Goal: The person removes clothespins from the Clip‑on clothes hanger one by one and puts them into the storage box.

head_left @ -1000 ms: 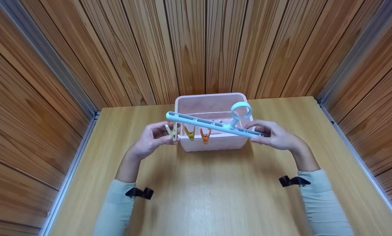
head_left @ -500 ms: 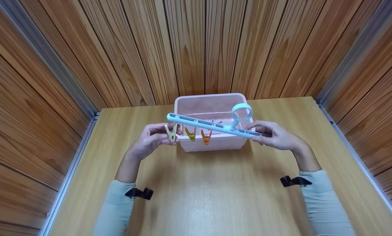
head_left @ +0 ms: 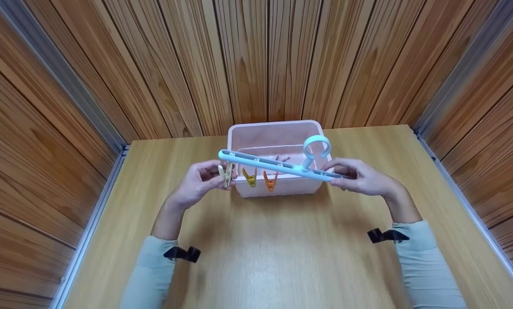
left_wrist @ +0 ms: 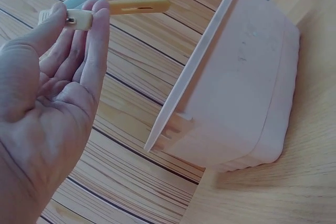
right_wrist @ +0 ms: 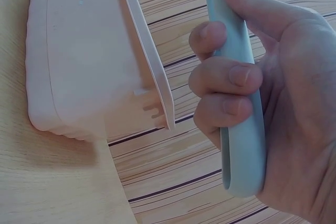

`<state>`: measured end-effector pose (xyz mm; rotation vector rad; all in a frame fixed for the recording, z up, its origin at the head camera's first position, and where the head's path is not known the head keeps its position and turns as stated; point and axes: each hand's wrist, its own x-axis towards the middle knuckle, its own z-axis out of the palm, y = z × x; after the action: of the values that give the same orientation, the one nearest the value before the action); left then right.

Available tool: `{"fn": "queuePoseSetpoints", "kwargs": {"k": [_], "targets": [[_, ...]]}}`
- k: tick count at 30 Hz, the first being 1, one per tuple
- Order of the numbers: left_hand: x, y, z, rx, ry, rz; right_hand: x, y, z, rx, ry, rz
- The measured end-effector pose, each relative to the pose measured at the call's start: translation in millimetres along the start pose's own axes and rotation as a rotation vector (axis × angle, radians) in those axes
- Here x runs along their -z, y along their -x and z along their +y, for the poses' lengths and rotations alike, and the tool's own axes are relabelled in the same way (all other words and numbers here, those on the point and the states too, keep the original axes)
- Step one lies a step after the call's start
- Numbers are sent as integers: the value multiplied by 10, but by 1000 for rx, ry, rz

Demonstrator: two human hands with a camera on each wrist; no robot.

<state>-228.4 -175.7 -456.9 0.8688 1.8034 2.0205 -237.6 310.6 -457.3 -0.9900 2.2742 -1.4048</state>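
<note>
In the head view a light blue hanger (head_left: 265, 162) with a round hook (head_left: 317, 140) is held tilted above a pink bin, its left end higher. My right hand (head_left: 359, 177) grips the bar's right end, with fingers curled round it in the right wrist view. My left hand (head_left: 200, 180) pinches a cream clothespin (head_left: 226, 175) between thumb and fingers, just below the bar's left end. A yellow clothespin (head_left: 249, 177) and an orange clothespin (head_left: 270, 182) hang from the bar to its right. Whether the cream one's tips bite the bar cannot be made out.
The pink bin (head_left: 277, 189) stands on the wooden table (head_left: 273, 249) near the back wall (head_left: 256, 64). Small pinkish pieces (head_left: 283, 158) lie inside it, partly hidden by the hanger. Wooden panels rise on both sides.
The cream clothespin's two arms have come closer together in my left hand. The hanger and its hanging clothespins have shifted very slightly down and right. Both hands stay nearly in place.
</note>
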Motion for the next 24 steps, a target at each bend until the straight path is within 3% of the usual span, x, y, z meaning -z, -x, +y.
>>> {"fn": "queuePoseSetpoints", "kwargs": {"k": [4,10,17,24], "targets": [[-40,-15,10,-13,-25,61,15,-9,-4,12,-12,6],[-122,-33,54,-27,-178,173,31,-15,-6,26,-27,5],[-194,-47,65,-97,-320,234,34,-6,-23,18,-34,9],[-240,-54,22,-127,-387,306,24,-8,-34,7,-29,7]]}}
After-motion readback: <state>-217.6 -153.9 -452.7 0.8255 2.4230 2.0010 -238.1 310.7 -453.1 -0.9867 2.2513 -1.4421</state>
